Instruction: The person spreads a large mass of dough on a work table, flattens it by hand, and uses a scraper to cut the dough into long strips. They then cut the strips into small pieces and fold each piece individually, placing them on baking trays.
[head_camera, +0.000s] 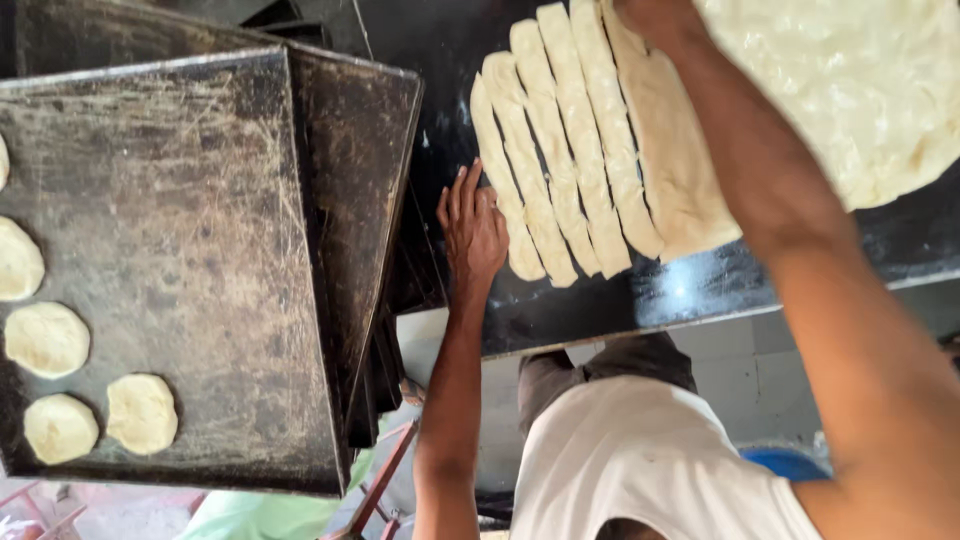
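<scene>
Dough strips (545, 150) are lying side by side, far right on the bench (560, 310), looking soft, limp and tearable, best lifted from underneath; left hand (472, 232) is resting flat beside them, fingers together, right hand (648, 14) is touching the widest strip, its fingers' state impossible to tell.

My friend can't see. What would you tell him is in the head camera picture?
Two bare hands work at a row of long dough strips on a dark table: one hand lies flat beside the strips, the other hand reaches over their far end. A big dough sheet lies nearby, and round dough discs sit on a worn metal tray.
</scene>
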